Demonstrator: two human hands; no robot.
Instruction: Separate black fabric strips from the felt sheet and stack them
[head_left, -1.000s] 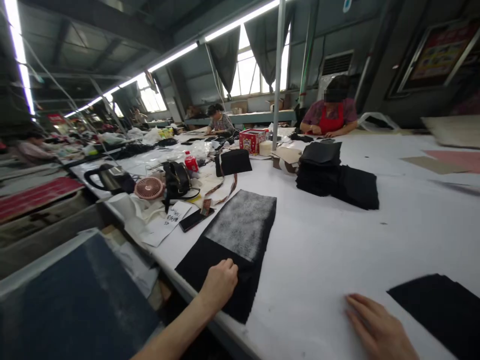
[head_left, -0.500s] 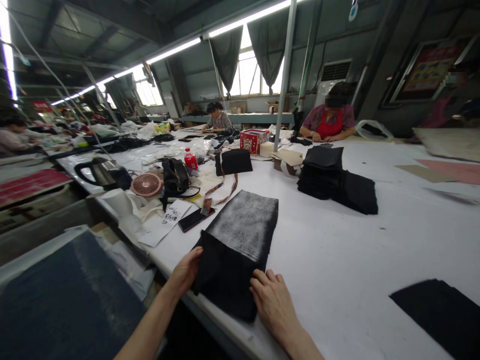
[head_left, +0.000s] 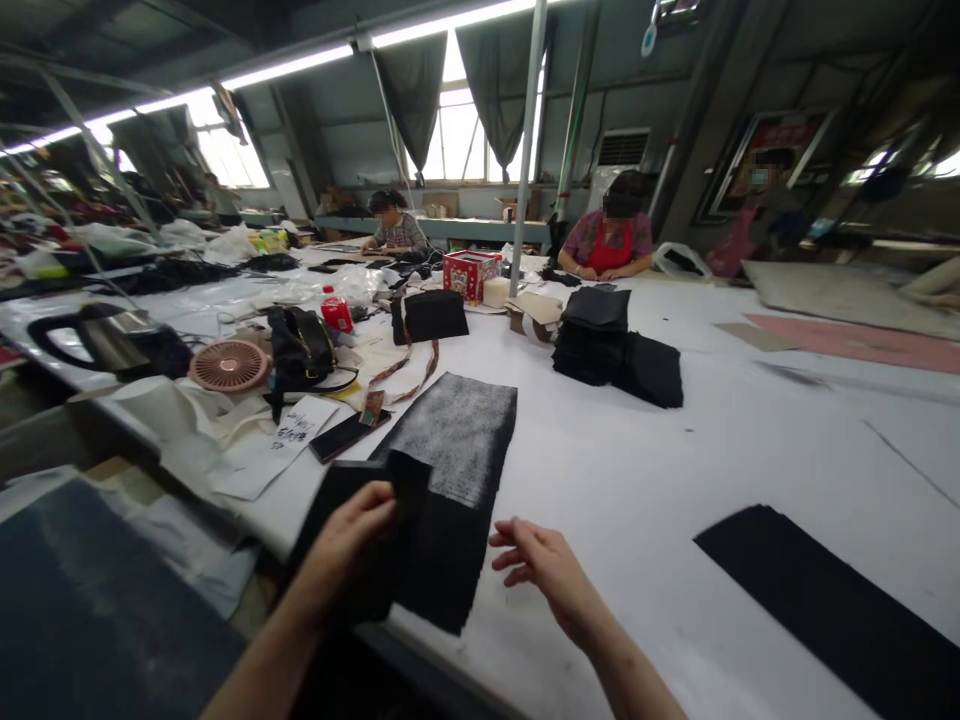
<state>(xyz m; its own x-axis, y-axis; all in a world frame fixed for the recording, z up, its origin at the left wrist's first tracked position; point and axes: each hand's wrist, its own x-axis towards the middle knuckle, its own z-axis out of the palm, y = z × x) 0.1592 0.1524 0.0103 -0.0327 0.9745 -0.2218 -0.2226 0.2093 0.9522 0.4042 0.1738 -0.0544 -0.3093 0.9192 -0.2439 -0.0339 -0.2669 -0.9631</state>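
Observation:
My left hand (head_left: pixel 346 552) grips a black fabric piece (head_left: pixel 352 500) lifted off a stack of black fabric pieces (head_left: pixel 450 540) at the near edge of the white table (head_left: pixel 637 470). The stack's far part (head_left: pixel 457 435) shows a grey, speckled side. My right hand (head_left: pixel 541 567) hovers just right of the stack, fingers spread, holding nothing. A long black fabric strip (head_left: pixel 832 600) lies flat on the table at the right.
A phone (head_left: pixel 346 436), papers (head_left: pixel 262 460), a black bag (head_left: pixel 300 352), a pink fan (head_left: pixel 229 365) and a kettle (head_left: pixel 112 340) crowd the left. Black fabric piles (head_left: pixel 615 345) sit mid-table by a pole (head_left: pixel 523 150). A person in a red apron (head_left: pixel 611 240) and another person (head_left: pixel 390 230) work at the far side.
My left hand has lifted a black piece off the stack's near-left corner. My right hand came from the far right to the stack, then lifted off it with fingers spread.

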